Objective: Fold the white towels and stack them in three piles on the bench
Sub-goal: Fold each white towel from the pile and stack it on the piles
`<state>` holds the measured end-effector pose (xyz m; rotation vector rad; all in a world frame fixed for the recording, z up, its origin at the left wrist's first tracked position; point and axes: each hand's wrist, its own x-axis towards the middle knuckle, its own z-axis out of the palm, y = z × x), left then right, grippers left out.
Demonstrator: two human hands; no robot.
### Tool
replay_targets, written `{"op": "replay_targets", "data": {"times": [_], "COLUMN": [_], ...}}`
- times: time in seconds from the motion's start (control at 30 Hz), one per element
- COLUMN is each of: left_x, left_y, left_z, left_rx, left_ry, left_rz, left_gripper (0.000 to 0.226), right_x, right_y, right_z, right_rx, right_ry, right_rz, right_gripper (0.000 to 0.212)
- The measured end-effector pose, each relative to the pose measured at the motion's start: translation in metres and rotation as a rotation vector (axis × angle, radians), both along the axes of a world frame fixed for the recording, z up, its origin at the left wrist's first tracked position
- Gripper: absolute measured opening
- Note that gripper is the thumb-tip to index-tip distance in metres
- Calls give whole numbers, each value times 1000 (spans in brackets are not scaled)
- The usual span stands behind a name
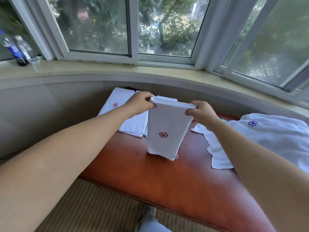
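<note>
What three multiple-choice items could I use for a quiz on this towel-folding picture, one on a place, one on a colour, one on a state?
1. Where do the bottles stand?
A. on the bench
B. on the window sill
C. on the floor

2. What colour is the logo on the held towel?
A. red
B. green
C. black

3. How is that towel held?
A. flat on the bench
B. by one hand only
C. hanging, gripped at its top fold by both hands

Key:
1 B: they stand on the sill at far left.
2 A: the flower mark is red.
3 C: the left hand and right hand pinch its top corners above the bench.
</note>
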<state>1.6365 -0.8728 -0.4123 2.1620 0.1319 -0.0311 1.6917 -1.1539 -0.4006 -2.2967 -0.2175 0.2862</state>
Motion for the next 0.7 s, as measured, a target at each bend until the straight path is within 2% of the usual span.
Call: {"op": "replay_targets", "data": {"times": [0.43, 0.7], "left_x": [91, 153], "left_y": [6, 23], "left_z": [23, -2], "left_rx": [-11, -39], "left_ry": [-32, 28], "left_rz": [16, 61], "left_gripper": [13, 12], "right_x": [88, 147], "right_y": [12, 35], "right_z": [2, -20], "right_rx": [167, 159], "right_ry": [44, 91], "right_rz": [-85, -107], "right_gripper": [9, 9]}}
